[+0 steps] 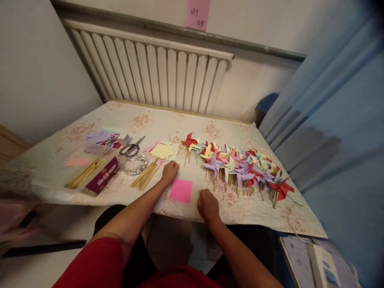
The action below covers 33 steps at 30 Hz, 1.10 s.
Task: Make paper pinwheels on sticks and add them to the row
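A square of bright pink paper (181, 191) lies flat on the flowered tablecloth between my two hands. My left hand (170, 172) rests as a loose fist just beyond its upper left corner. To the right of the paper, my right hand (208, 203) is also curled into a fist on the cloth. Nothing shows in either one. Many finished paper pinwheels (243, 168) on sticks, in red, yellow, purple, green and blue, lie heaped on the right. Loose wooden sticks (144, 176) fan out left of my left hand, with a stack of yellow paper squares (163, 151) behind it.
Scissors (131, 149) lie beside a round clear dish (135, 165) of small shiny pieces. A box with a purple label (102, 176) holds more sticks. Coloured paper pieces (103, 138) lie behind. A radiator (156, 68) lines the wall; a blue curtain (327, 132) hangs right.
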Available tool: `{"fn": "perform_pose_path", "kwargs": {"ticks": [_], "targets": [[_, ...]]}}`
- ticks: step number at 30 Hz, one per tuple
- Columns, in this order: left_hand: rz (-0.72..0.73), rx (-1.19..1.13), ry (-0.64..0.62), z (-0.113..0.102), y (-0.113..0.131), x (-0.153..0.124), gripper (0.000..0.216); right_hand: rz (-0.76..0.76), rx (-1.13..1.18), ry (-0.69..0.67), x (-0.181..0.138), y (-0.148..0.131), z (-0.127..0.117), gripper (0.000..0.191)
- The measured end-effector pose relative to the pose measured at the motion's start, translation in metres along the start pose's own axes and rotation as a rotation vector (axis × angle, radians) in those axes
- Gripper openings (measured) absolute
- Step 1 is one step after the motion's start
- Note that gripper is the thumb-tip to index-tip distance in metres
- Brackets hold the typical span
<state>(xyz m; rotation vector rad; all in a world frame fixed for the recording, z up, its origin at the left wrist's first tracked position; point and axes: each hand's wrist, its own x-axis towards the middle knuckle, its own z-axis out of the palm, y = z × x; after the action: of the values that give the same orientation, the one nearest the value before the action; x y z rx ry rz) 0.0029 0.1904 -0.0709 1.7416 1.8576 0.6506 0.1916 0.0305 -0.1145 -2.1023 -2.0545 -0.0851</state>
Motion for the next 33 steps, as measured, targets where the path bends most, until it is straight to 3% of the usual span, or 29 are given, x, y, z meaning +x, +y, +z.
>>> {"fn": "perform_pose_path", "kwargs": {"ticks": [6, 14, 19, 33], "targets": [[0.071, -0.027, 0.082, -0.012, -0.033, -0.054, 0.014, -0.002, -0.007, 0.03, -0.002, 0.0, -0.001, 0.007], [0.17, 0.184, 0.091, -0.011, -0.07, -0.101, 0.018, -0.008, -0.029, 0.068, -0.003, 0.001, 0.002, 0.006], [0.248, 0.281, 0.072, -0.005, -0.08, -0.114, 0.022, -0.018, -0.033, 0.087, -0.005, 0.002, 0.003, 0.005], [0.234, 0.459, 0.083, -0.002, -0.076, -0.124, 0.023, -0.053, -0.01, 0.125, -0.007, 0.005, 0.003, 0.007]]}}
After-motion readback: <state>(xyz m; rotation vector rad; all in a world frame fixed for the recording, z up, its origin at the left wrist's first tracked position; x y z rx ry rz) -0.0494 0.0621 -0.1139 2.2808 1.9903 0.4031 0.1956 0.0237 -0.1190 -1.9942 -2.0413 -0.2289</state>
